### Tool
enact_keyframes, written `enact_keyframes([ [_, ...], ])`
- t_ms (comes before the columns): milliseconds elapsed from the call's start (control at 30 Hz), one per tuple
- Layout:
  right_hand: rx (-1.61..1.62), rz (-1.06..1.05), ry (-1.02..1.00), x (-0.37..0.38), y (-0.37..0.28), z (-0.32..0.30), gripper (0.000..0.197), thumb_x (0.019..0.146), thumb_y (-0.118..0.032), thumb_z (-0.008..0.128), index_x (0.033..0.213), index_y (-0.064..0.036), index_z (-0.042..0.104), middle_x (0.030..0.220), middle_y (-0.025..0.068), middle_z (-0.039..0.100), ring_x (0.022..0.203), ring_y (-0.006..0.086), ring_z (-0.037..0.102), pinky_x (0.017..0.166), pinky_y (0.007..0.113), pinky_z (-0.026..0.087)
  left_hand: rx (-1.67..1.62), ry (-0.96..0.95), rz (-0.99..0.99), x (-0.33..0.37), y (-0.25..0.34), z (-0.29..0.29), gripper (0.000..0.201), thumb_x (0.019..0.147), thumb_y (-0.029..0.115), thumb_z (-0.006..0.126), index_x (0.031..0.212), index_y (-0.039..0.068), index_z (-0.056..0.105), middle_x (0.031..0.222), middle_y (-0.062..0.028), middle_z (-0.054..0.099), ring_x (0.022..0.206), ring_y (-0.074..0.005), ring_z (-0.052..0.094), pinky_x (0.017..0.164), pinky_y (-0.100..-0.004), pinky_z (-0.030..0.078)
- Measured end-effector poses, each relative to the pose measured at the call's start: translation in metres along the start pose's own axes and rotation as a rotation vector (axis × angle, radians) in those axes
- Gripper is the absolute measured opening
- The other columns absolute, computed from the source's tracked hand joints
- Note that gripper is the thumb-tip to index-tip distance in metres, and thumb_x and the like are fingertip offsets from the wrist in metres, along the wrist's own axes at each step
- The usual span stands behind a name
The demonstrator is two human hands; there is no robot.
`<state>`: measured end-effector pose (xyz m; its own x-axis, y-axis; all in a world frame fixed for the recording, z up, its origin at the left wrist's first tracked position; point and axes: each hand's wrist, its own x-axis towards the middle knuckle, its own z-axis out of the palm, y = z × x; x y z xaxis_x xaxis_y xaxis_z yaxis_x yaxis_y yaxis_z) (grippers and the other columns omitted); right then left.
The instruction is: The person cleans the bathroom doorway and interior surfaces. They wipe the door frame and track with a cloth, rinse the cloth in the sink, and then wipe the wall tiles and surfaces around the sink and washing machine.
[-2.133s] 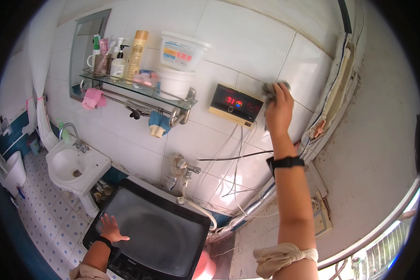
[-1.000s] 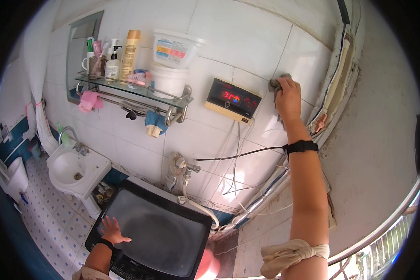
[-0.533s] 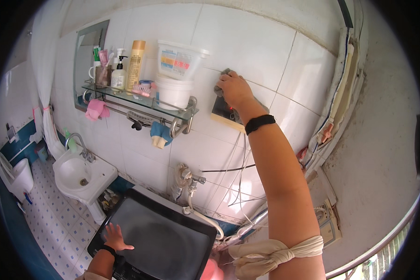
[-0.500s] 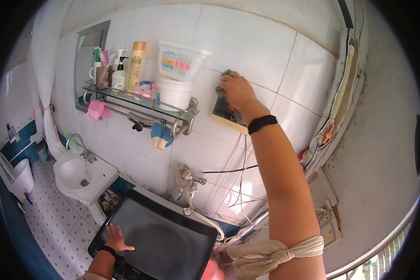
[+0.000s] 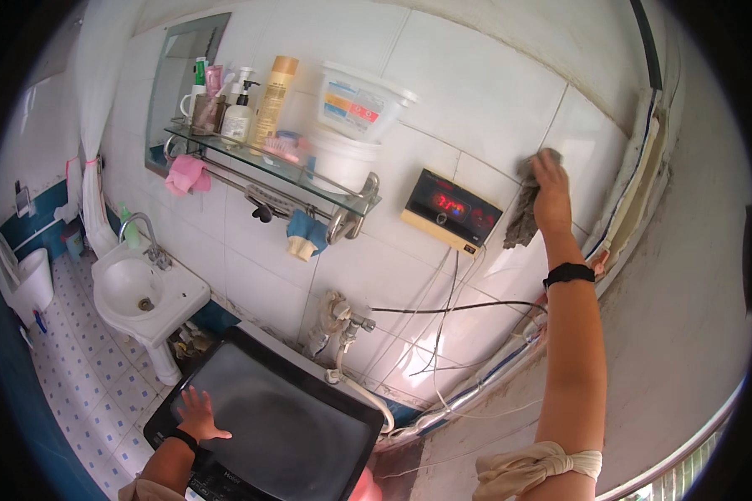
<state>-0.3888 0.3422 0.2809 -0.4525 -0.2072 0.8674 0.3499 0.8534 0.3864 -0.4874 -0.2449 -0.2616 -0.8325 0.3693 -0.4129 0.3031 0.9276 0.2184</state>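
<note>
My right hand (image 5: 551, 196) presses a crumpled dark grey cloth (image 5: 522, 219) against the white wall tiles. It is to the right of a black-fronted control box (image 5: 451, 209) with a lit red display and a cream lower edge. The cloth hangs down below my fingers, and part of it is hidden behind them. My left hand (image 5: 199, 417) has its fingers spread on the dark lid of a top-loading washing machine (image 5: 297, 434), near the lid's left side.
A glass shelf (image 5: 263, 167) carries bottles, a cup with brushes and two stacked white tubs (image 5: 342, 163). Below it hang a pink cloth (image 5: 187, 174) and a blue cloth (image 5: 306, 235). A tap (image 5: 347, 326), loose cables (image 5: 443, 309) and a white sink (image 5: 146, 288) are nearby.
My right hand has moved with the cloth from the control box rightward onto the tiles, uncovering the lit display. My left hand stays on the lid, and the view has shifted slightly.
</note>
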Motion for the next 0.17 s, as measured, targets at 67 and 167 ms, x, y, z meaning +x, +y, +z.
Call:
enact_keyframes([
  [67,-0.025,0.019,0.119,0.024,0.004,0.012,0.053,0.075,0.009,0.044,0.125,-0.0066,0.051,0.137,0.0148,0.041,0.123,0.0404,0.037,0.105,0.042,0.032,-0.004,-0.002,0.005,-0.003,0.001,-0.003,0.134,0.053,0.067,0.074,0.144,-0.001,0.004,0.145,-0.0326,-0.01,0.134,-0.0501,-0.009,0.102,-0.0657,0.015],
  [167,-0.05,0.03,0.301,0.078,0.012,0.031,0.058,0.075,0.002,0.051,0.132,-0.0064,0.042,0.143,0.0197,0.03,0.126,0.0447,0.031,0.107,0.049,0.026,-0.008,0.011,0.052,-0.001,0.006,-0.006,0.134,0.052,0.067,0.075,0.144,-0.001,0.003,0.145,-0.0325,-0.009,0.134,-0.0502,-0.008,0.102,-0.0655,0.015],
])
